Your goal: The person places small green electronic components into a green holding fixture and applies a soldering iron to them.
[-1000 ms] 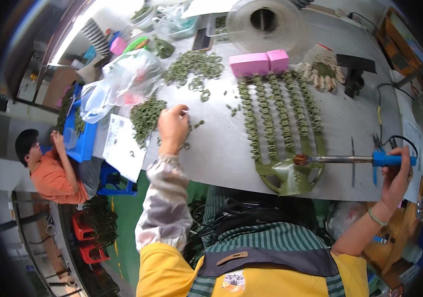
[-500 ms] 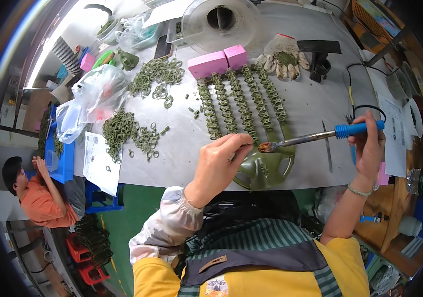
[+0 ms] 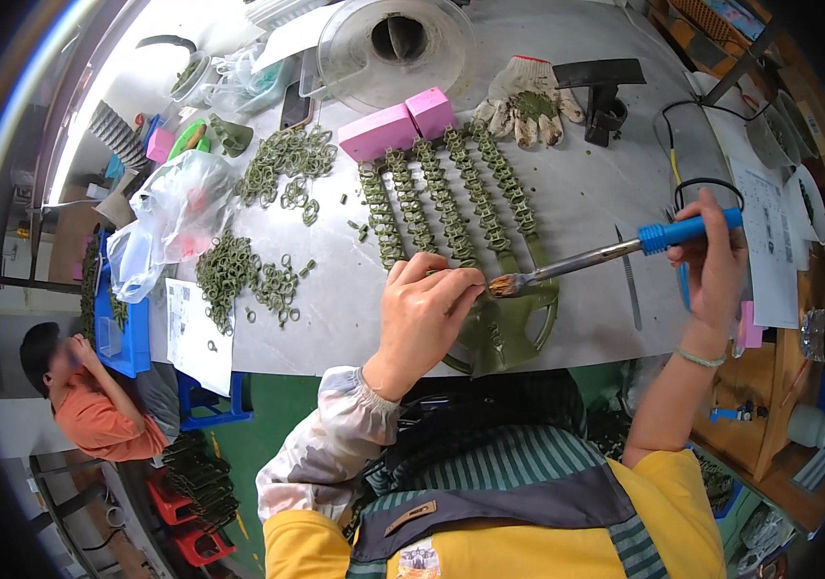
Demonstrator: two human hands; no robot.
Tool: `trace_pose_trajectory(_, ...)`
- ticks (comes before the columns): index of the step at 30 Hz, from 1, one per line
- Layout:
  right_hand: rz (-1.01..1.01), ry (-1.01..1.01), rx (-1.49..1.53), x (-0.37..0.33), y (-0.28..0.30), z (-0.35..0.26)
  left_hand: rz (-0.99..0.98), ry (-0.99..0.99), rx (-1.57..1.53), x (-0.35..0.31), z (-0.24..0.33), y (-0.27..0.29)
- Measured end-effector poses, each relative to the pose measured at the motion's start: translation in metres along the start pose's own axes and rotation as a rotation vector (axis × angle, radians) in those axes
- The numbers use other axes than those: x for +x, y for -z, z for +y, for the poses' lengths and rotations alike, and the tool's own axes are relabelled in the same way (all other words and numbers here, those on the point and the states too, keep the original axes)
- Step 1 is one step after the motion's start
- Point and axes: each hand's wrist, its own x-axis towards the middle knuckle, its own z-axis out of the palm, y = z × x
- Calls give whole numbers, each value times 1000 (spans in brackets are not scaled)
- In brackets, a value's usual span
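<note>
My right hand (image 3: 713, 265) is closed round the blue handle of a soldering iron (image 3: 658, 237). The iron's browned, dirty tip points left, close beside the fingertips of my left hand (image 3: 422, 314). That hand is closed, thumb and fingers pressed together, and whatever lies between them is hidden. Both meet over the near end of an olive-green plastic frame (image 3: 512, 328) with several long arms reaching away from me. Small green links (image 3: 443, 203) line those arms. Two pink blocks (image 3: 378, 133) stand against their far ends.
Loose green rings (image 3: 229, 275) lie heaped at the left, with another pile (image 3: 282, 164) beyond. Tweezers (image 3: 629, 280) lie right of the frame. A stained glove (image 3: 530, 101) and a black stand (image 3: 601, 96) sit farther back. Another person (image 3: 103, 410) works at far left.
The whole view has shifted slightly, moving the table things a little left. The iron's tip and my left fingertips remain close together over the frame.
</note>
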Motion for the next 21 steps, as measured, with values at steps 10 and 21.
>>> trace_pose_trajectory(10,117,76,50,-3,38,4,-501,-102,-76,-26,36,29)
trace_pose_trajectory(21,81,147,15,-6,69,10,-1,381,293,-40,-119,102)
